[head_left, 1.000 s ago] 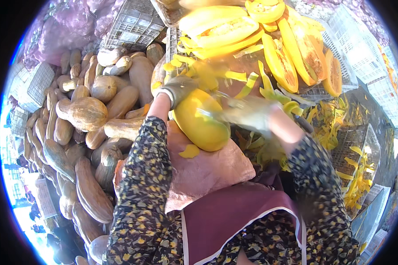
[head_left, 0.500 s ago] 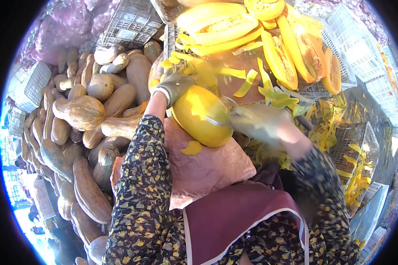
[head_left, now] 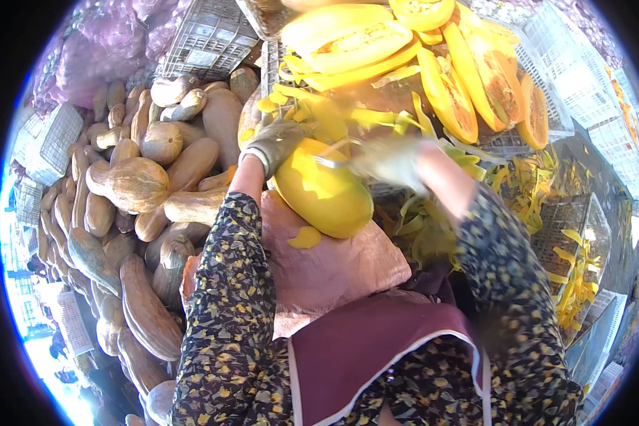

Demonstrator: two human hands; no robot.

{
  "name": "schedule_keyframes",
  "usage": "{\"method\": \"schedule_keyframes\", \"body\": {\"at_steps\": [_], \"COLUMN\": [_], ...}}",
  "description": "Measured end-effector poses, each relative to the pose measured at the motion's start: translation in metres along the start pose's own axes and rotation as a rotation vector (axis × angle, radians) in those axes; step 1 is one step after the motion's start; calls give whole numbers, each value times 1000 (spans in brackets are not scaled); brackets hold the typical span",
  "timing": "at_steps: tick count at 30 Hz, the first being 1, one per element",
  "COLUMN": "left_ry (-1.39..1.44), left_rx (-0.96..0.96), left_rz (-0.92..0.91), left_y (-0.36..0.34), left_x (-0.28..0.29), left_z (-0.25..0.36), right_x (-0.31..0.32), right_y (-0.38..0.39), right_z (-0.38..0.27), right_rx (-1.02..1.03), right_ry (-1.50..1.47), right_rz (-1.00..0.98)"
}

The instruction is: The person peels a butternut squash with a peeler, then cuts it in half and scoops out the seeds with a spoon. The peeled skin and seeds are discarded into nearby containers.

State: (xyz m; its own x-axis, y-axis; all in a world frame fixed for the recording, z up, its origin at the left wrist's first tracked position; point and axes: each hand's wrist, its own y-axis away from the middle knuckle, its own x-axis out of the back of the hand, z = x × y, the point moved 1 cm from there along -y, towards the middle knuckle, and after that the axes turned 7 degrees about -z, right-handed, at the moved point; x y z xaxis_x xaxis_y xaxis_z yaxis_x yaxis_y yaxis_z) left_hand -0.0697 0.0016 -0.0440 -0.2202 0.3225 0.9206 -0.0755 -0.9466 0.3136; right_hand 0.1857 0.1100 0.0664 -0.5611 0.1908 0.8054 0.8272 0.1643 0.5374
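Observation:
My left hand [head_left: 273, 145] in a dark grey glove grips the upper end of a large yellow squash [head_left: 323, 199], which rests on a pink sack [head_left: 334, 270] over my lap, above the maroon apron. My right hand [head_left: 397, 163], in a pale glove and blurred, is closed on a metal peeler [head_left: 330, 160] against the squash's upper right side. A loose piece of yellow peel [head_left: 304, 238] lies on the sack below the squash, and more yellow strips scatter beyond it.
Whole tan squashes [head_left: 142, 184] pile on the left under purple mesh sacks [head_left: 92, 57]. Halved yellow squashes [head_left: 476, 85] fill the top right. Crates [head_left: 206, 39] stand behind and on both sides; one [head_left: 561, 220] holds peels at right. Peel scraps [head_left: 525, 184] litter the right floor.
My right hand and forearm have moved up and leftward since half a second ago, with the peeler higher on the squash. My left hand keeps its grip.

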Motion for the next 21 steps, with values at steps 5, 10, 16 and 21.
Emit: {"method": "schedule_keyframes", "body": {"at_steps": [5,10,16,21], "left_ry": [185,199,8,107], "left_rx": [152,88,46,185], "left_rz": [170,357,84,100], "left_y": [-10,-1,-5,-9], "left_x": [-39,-32,-10,-24], "left_z": [-44,-29,-20,-32], "right_x": [-54,-158,-16,-71], "right_y": [26,87,31,58], "right_z": [-10,-40,-14,-33], "right_rx": [-260,-146,-53,-264], "right_ry": [-645,-477,-247,-464], "right_rz": [-93,-137,32,109]}}
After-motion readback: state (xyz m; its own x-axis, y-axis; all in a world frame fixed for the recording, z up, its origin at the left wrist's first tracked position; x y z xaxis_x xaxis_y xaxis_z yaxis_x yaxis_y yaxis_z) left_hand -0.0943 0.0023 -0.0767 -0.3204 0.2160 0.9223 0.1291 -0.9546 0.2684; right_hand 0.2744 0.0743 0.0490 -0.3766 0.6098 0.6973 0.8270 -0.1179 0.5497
